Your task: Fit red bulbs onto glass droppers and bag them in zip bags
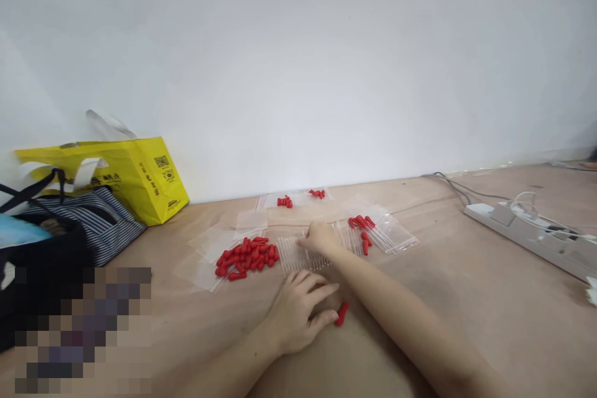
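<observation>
My left hand [303, 311] rests low with its fingers apart, its thumb tip beside a single red rubber bulb [342, 314]. Farther out, my right hand [319, 240] reaches over a row of thin clear tubes [291, 255], its fingertips pressed together at the tubes; whatever they hold is too small to make out. A pile of red bulbs [247, 256] lies left of the tubes on clear plastic bags [209, 252]. At the right end of the row, more red bulbs [361, 222] sit by another clear bag [396, 233].
Small red bulb groups [285, 201] lie on bags near the wall. A yellow bag [149, 180], a striped bag [105, 224] and a black bag stand at left. A white power strip [536, 239] with cables lies at right. Part of the lower left is pixelated.
</observation>
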Motion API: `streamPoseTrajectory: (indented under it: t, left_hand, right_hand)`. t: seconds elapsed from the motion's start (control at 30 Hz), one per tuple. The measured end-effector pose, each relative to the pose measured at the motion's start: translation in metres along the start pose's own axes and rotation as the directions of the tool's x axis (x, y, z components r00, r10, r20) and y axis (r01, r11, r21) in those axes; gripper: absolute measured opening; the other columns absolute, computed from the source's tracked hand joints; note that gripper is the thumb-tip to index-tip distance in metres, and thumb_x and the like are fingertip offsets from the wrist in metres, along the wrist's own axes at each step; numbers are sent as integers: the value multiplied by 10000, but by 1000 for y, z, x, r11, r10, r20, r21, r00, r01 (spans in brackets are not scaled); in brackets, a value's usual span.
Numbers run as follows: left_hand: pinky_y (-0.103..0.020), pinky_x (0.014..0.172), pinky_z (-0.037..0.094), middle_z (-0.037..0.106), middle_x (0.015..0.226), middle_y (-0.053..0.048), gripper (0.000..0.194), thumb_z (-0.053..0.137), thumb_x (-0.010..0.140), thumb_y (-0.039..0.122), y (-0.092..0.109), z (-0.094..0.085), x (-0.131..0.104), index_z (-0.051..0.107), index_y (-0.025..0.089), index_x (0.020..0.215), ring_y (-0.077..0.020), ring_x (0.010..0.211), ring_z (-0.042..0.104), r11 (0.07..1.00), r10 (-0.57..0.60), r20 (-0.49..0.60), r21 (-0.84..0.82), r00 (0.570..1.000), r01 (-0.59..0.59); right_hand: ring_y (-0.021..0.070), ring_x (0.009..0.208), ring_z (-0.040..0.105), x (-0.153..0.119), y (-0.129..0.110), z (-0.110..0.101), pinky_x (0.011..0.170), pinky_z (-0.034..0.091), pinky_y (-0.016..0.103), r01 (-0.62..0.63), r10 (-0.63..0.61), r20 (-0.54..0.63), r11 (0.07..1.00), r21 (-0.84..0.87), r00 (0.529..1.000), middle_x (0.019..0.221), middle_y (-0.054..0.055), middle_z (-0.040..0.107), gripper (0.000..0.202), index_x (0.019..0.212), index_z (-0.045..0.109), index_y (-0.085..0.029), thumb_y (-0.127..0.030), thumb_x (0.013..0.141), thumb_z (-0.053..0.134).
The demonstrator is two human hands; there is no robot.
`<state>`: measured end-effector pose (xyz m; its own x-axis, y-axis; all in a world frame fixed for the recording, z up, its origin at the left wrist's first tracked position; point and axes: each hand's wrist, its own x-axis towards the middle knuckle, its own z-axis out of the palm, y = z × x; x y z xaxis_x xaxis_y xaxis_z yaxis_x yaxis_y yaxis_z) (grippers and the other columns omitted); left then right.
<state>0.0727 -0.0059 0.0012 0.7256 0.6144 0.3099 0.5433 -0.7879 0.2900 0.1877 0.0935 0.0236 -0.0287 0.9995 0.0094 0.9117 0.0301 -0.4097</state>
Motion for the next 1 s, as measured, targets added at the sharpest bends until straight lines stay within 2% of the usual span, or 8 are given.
streamPoseTrajectory:
  t: [0.17, 0.4, 0.53, 0.63, 0.73, 0.83, 0.9, 1.0]
  left_hand:
    - [-351, 809, 353, 527, 1050, -30, 238, 534, 791, 305, 18, 3, 4, 576, 309, 1025, -207, 953, 460, 995, 101, 100, -33, 990, -98]
    - [-320, 697, 369, 535, 819, -32, 243, 580, 723, 422, 24, 7, 7, 558, 187, 781, -193, 782, 460, 1000, 6, 90, -22, 996, -4]
    - [-308, 681, 387, 553, 759, -26, 44, 540, 728, 199, 31, 18, 11, 516, 171, 751, -185, 755, 474, 997, -77, 34, -30, 996, 78]
    - [-323, 697, 404, 577, 817, -44, 161, 445, 759, 122, 22, 21, 8, 526, 166, 891, -192, 780, 493, 990, -135, -61, -44, 989, 133]
    - [-356, 736, 409, 581, 908, -77, 273, 400, 824, 189, 0, 16, -1, 500, 160, 1076, -215, 842, 505, 985, -169, -165, -13, 972, 169]
    - [-353, 711, 405, 592, 847, -65, 244, 361, 854, 228, -21, 7, -11, 586, 181, 934, -207, 793, 523, 972, -227, -214, 19, 950, 236]
    - [-354, 707, 387, 604, 834, -47, 242, 365, 859, 236, -27, 3, -16, 603, 198, 876, -202, 784, 526, 962, -254, -214, 46, 943, 269]
    - [-358, 717, 348, 634, 846, -20, 216, 387, 859, 242, -27, 0, -18, 601, 215, 872, -199, 803, 531, 951, -277, -215, 81, 937, 300]
  right_hand:
    - [279, 897, 596, 9, -10, 7, 713, 445, 348, -65, 66, 41, 997, -32, 997, 944, 178, 638, 290, 904, 630, -111, -301, 690, 585]
    - [251, 837, 609, 11, 1, 0, 644, 436, 282, -22, 20, 64, 999, 27, 998, 909, 179, 644, 269, 851, 626, -98, -313, 764, 490]
    - [201, 795, 595, 0, 24, -13, 646, 406, 254, 72, -71, -17, 994, 83, 997, 873, 160, 638, 220, 815, 586, -97, -250, 808, 428]
    - [146, 785, 569, -17, 50, -16, 658, 396, 223, 170, -158, -97, 977, 128, 983, 886, 105, 622, 178, 894, 522, -114, -208, 842, 380]
    - [129, 703, 551, -40, 76, -8, 623, 398, 222, 380, -331, -227, 897, 225, 916, 785, 61, 604, 145, 898, 489, -125, -155, 840, 359]
    - [145, 772, 545, -63, 92, 4, 676, 404, 250, 553, -462, -343, 795, 249, 818, 855, 76, 597, 206, 973, 494, -132, -107, 820, 359]
    - [155, 810, 536, -75, 95, 11, 700, 398, 266, 612, -530, -337, 760, 219, 778, 884, 76, 592, 280, 1035, 504, -155, -81, 814, 349]
    - [159, 810, 525, -85, 89, 15, 710, 376, 283, 649, -595, -288, 745, 155, 751, 864, 62, 587, 312, 1040, 536, -184, -68, 808, 361]
